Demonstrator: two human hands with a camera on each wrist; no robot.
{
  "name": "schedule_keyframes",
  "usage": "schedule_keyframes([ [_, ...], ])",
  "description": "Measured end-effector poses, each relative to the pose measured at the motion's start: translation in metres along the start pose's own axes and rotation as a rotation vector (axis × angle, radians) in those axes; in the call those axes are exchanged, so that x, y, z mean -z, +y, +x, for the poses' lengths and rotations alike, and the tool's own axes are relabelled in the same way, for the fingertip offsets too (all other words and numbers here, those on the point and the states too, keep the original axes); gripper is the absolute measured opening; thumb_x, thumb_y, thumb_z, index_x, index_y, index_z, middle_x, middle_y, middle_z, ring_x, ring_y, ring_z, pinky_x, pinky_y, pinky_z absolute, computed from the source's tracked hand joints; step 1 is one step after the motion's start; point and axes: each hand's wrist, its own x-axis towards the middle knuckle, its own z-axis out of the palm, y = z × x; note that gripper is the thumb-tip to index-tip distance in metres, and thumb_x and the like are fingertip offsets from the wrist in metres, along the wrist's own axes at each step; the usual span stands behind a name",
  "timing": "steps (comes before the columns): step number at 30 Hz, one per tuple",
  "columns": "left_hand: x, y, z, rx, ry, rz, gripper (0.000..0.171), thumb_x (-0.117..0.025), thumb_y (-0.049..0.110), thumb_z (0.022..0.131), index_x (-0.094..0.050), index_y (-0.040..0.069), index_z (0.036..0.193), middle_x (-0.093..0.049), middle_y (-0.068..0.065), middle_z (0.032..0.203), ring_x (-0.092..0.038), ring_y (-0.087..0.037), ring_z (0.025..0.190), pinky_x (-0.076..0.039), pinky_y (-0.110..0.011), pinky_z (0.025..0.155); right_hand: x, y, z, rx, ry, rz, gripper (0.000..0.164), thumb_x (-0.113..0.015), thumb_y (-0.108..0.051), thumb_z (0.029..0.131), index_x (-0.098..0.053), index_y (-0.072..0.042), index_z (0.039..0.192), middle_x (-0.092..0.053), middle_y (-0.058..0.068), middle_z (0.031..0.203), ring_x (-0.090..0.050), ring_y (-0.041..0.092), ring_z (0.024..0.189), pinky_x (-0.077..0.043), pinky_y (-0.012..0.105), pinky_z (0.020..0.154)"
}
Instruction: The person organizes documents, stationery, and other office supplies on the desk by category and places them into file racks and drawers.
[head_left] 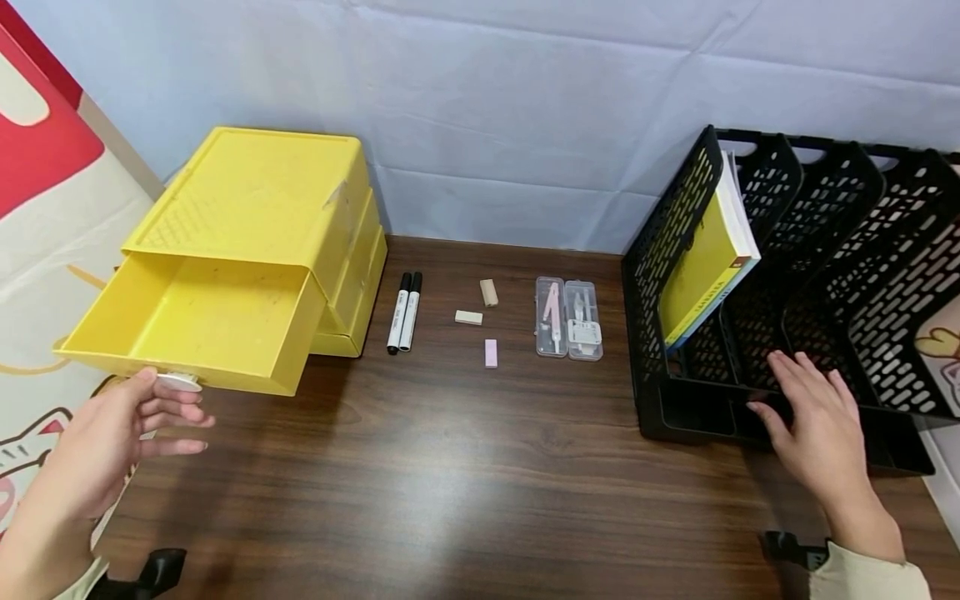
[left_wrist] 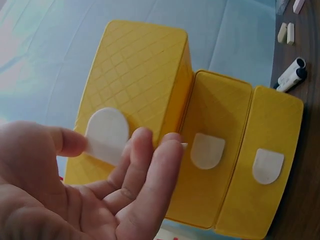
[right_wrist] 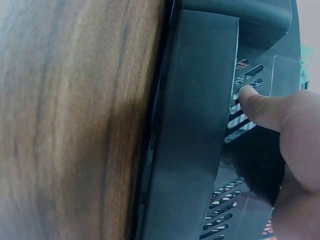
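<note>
My left hand [head_left: 112, 437] is at the front of a yellow drawer unit [head_left: 255, 192], whose top drawer [head_left: 202, 325] is pulled out with nothing inside. Thumb and forefinger pinch the white handle tab [left_wrist: 107, 135] of that drawer, while the other fingers extend loosely beyond it. On the right side, my right hand [head_left: 821, 417] reaches over the front of a black desk file rack [head_left: 870, 275], palm down with fingers spread and relaxed. Its thumb [right_wrist: 262, 107] shows above the rack's front trough in the right wrist view. A yellow book [head_left: 708, 258] leans in the rack's leftmost slot.
Between the units on the wooden table [head_left: 420, 467] lie two markers [head_left: 405, 312], two beige erasers [head_left: 488, 292], a pink eraser [head_left: 491, 353] and an opened clear compass case [head_left: 568, 318]. Behind hangs a pale cloth [head_left: 510, 125]. The lower drawers [left_wrist: 215, 120] are closed.
</note>
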Motion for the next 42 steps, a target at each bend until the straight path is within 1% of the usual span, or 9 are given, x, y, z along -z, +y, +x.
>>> schedule_keyframes([
  [6,0.008,0.005,-0.007,0.007,0.056,0.317,0.04,-0.036,0.022,0.113,-0.069,0.006,0.097,-0.069,-0.007,0.086,-0.074,-0.017,0.08,-0.06,-0.041,0.062,-0.001,-0.001,-0.001,0.008,0.008,0.01,0.071,-0.046,-0.055,0.105,-0.051,0.003,0.146,-0.051,0.027,0.146,-0.032,0.03,0.15,-0.011,0.05,0.124],
  [11,0.017,0.011,-0.013,0.019,0.108,0.493,0.036,-0.041,0.018,0.112,-0.066,0.003,0.091,-0.067,-0.005,0.081,-0.074,-0.015,0.076,-0.06,-0.038,0.061,0.0,-0.001,0.001,-0.003,0.007,0.01,0.06,-0.056,-0.04,0.105,-0.05,0.003,0.146,-0.05,0.027,0.147,-0.032,0.03,0.15,-0.01,0.05,0.124],
  [16,0.013,0.017,-0.015,-0.079,0.084,0.345,0.03,-0.043,0.006,0.109,-0.066,0.002,0.092,-0.067,-0.006,0.08,-0.071,-0.015,0.072,-0.059,-0.035,0.057,0.0,-0.001,0.002,-0.012,0.002,0.014,0.054,-0.064,-0.024,0.102,-0.049,0.003,0.147,-0.049,0.027,0.148,-0.031,0.031,0.15,-0.009,0.05,0.124],
  [19,0.003,0.026,-0.015,-0.17,0.07,0.185,0.028,-0.043,-0.004,0.106,-0.067,0.0,0.092,-0.066,-0.006,0.081,-0.069,-0.016,0.069,-0.057,-0.032,0.053,0.0,0.0,0.002,-0.014,-0.002,0.016,0.054,-0.065,-0.022,0.101,-0.049,0.003,0.147,-0.049,0.027,0.147,-0.031,0.031,0.15,-0.009,0.05,0.124],
  [22,-0.01,0.036,-0.014,-0.264,0.07,0.134,0.026,-0.043,-0.01,0.104,-0.066,-0.003,0.093,-0.066,-0.008,0.08,-0.068,-0.016,0.067,-0.056,-0.03,0.051,-0.001,0.0,0.001,-0.018,-0.006,0.017,0.055,-0.067,-0.018,0.1,-0.049,0.003,0.147,-0.049,0.027,0.147,-0.031,0.031,0.15,-0.009,0.05,0.124],
  [24,-0.019,0.044,-0.012,-0.309,0.078,0.146,0.023,-0.045,-0.012,0.102,-0.065,-0.005,0.095,-0.068,-0.009,0.08,-0.068,-0.017,0.065,-0.056,-0.029,0.052,0.0,0.0,0.001,-0.02,-0.006,0.016,0.055,-0.067,-0.018,0.099,-0.049,0.003,0.147,-0.049,0.027,0.148,-0.031,0.031,0.15,-0.009,0.05,0.124],
  [29,-0.045,0.066,-0.006,-0.352,0.099,0.355,0.012,-0.052,-0.01,0.1,-0.064,-0.007,0.099,-0.072,-0.009,0.083,-0.069,-0.018,0.063,-0.056,-0.022,0.061,0.0,0.001,0.0,-0.02,0.002,0.019,0.055,-0.063,-0.026,0.103,-0.049,0.002,0.147,-0.049,0.027,0.148,-0.03,0.03,0.151,-0.009,0.05,0.124],
  [35,-0.081,0.08,0.003,-0.443,-0.031,0.197,0.013,-0.053,-0.02,0.094,-0.061,-0.014,0.103,-0.071,-0.015,0.096,-0.071,-0.02,0.08,-0.058,-0.022,0.073,-0.001,0.001,0.001,-0.017,-0.003,0.022,0.055,-0.063,-0.026,0.102,-0.049,0.002,0.147,-0.049,0.027,0.148,-0.031,0.03,0.15,-0.01,0.051,0.124],
  [42,-0.116,0.091,0.009,-0.465,-0.023,0.279,0.016,-0.059,-0.018,0.093,-0.064,-0.01,0.106,-0.07,-0.014,0.099,-0.07,-0.02,0.086,-0.057,-0.021,0.078,0.0,0.0,0.0,-0.019,-0.007,0.017,0.056,-0.061,-0.03,0.104,-0.048,0.002,0.148,-0.048,0.027,0.149,-0.03,0.031,0.15,-0.009,0.051,0.124],
])
